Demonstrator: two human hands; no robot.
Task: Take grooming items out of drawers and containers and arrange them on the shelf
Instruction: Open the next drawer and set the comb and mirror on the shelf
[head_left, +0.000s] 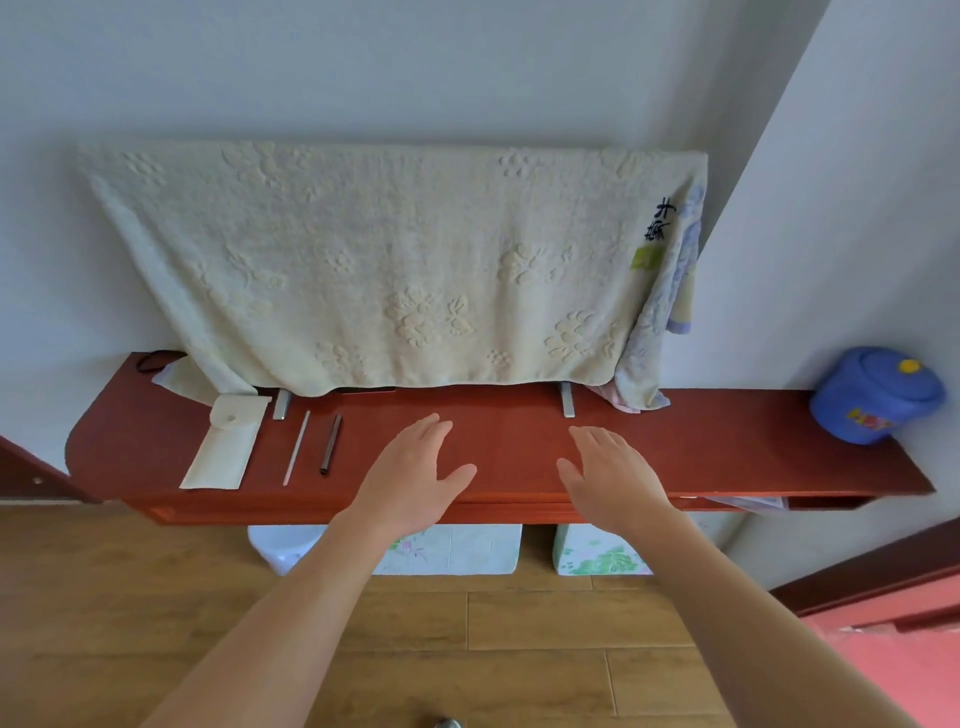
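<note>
A long red wooden shelf (727, 447) runs along the wall. On its left part lie a cream fabric pouch (223, 449), a thin white stick (296, 448) and a dark slim tube (331, 444), side by side. My left hand (410, 478) and my right hand (613, 475) hover flat over the middle of the shelf, palms down, fingers straight, holding nothing. A drawer (779, 503) under the shelf's right end stands slightly pulled out, with papers showing inside.
A pale floral towel (395, 265) drapes over a flat screen on two metal feet (567, 400) at the back of the shelf. A blue lidded plastic pot (878, 395) stands at the far right. Floral boxes (452, 548) sit on the wood floor below.
</note>
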